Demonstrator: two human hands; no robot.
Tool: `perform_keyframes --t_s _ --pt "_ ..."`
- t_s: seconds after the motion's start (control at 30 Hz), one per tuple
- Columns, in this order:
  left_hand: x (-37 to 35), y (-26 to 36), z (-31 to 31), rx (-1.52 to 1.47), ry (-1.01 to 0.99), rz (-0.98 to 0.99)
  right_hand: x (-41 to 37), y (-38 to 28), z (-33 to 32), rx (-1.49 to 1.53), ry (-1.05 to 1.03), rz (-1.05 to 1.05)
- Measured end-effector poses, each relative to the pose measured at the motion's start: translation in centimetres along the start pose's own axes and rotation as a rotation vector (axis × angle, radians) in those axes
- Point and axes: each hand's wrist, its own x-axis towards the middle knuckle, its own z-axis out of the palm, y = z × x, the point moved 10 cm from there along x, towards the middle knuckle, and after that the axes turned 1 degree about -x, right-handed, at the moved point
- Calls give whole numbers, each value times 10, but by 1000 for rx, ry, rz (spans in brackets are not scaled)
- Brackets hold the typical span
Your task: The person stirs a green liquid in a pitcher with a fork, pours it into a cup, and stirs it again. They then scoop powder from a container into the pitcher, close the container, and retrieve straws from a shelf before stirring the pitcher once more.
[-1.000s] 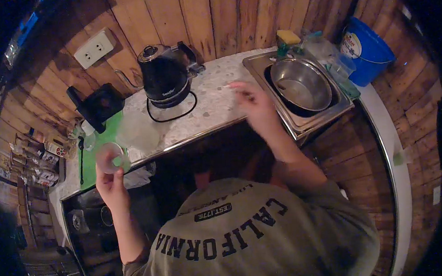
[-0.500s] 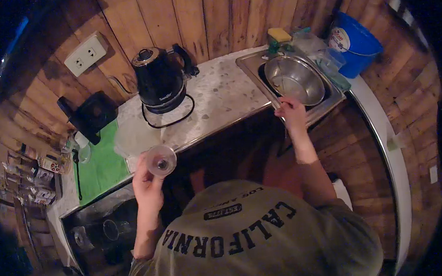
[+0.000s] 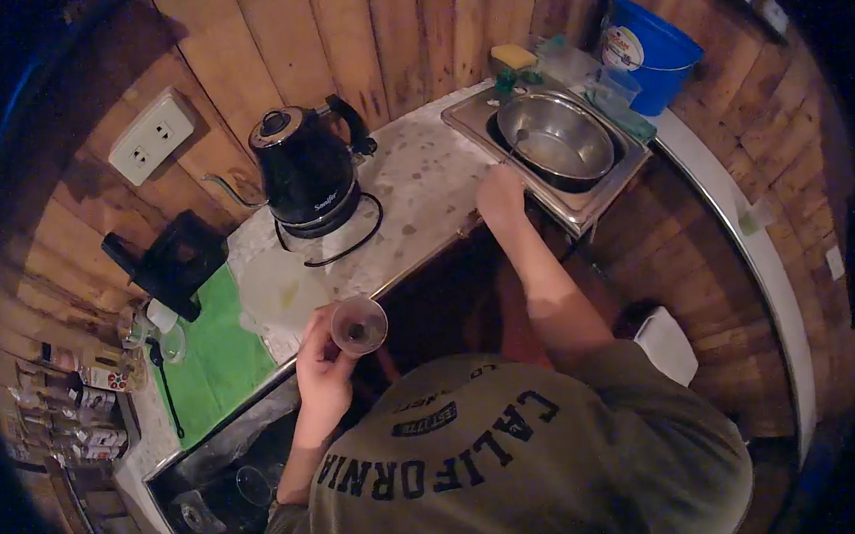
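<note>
My left hand [image 3: 322, 367] is closed around a clear plastic cup [image 3: 358, 325], held just off the counter's front edge. A small dark patch shows at the bottom of the cup. My right hand [image 3: 501, 192] is closed near the sink's front left corner. From its fingers a thin spoon [image 3: 521, 137] seems to point up over the sink rim, its rounded end beside a metal basin [image 3: 557, 139]. The basin sits in the steel sink [image 3: 469, 117]. Part of the spoon's handle is hidden by the hand.
A black electric kettle [image 3: 304, 172] with a looped cord stands on the counter [image 3: 424, 186]. Left of it are a black stand [image 3: 184, 259], a green cloth [image 3: 217, 362] and a clear sheet [image 3: 281, 288]. A yellow sponge [image 3: 514, 57] and blue bucket [image 3: 649, 57] are behind the sink.
My right hand has moved left, from the basin's front edge to the sink's left corner, with the spoon. My left hand still holds the cup, slightly further right and lower in view.
</note>
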Motion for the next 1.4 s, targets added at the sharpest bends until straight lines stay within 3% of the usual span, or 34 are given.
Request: perform_keyframes --t_s 0.1,0.2,0.3,0.4,0.5,0.6,0.67,0.73,0.77,0.87,0.9,0.97,1.1,1.2,1.23,1.27,1.33,1.4 --pt "4 9 8 19 -66 76 -3 11 -14 241 38 236" --pt "7 9 20 -75 -128 24 3 16 -2 248 24 260" --pt "10 7 25 18 -118 136 9 9 0 294 192 118" --pt "13 8 37 -6 -158 93 6 2 -12 252 148 131" --pt "14 -8 45 -154 -123 -107 1 9 -13 291 59 234" --pt "23 -22 60 -232 -73 -173 -37 -22 -70 492 46 -114" --pt "34 -26 76 -213 -48 -132 -72 -42 -92 803 -270 -221" --pt "46 -31 101 -234 -66 -92 -105 -56 -123 1013 -322 -441" --pt "53 -34 118 -279 -94 -87 -114 -58 -138 1019 -245 -528" --pt "71 -46 176 -463 -194 -116 -115 -29 -137 885 -173 -396" --pt "78 -48 195 -530 -223 -129 -110 -12 -133 910 -237 -263" --pt "100 -43 224 -548 -215 -67 -95 21 -132 983 -145 -198" --pt "114 -45 259 -438 -158 -2 -19 129 -134 675 73 -84" --pt "94 -21 257 -143 -153 139 72 232 -85 259 3 -27" --pt "85 -26 254 -79 -198 121 101 249 -66 -145 -85 -82" --pt "77 -34 254 -21 -253 96 121 269 -44 58 -194 -109" --pt "53 -49 236 -8 -193 53 154 286 8 -414 -248 -371" --pt "26 -69 213 -56 -98 -14 172 306 46 -606 -276 -487"
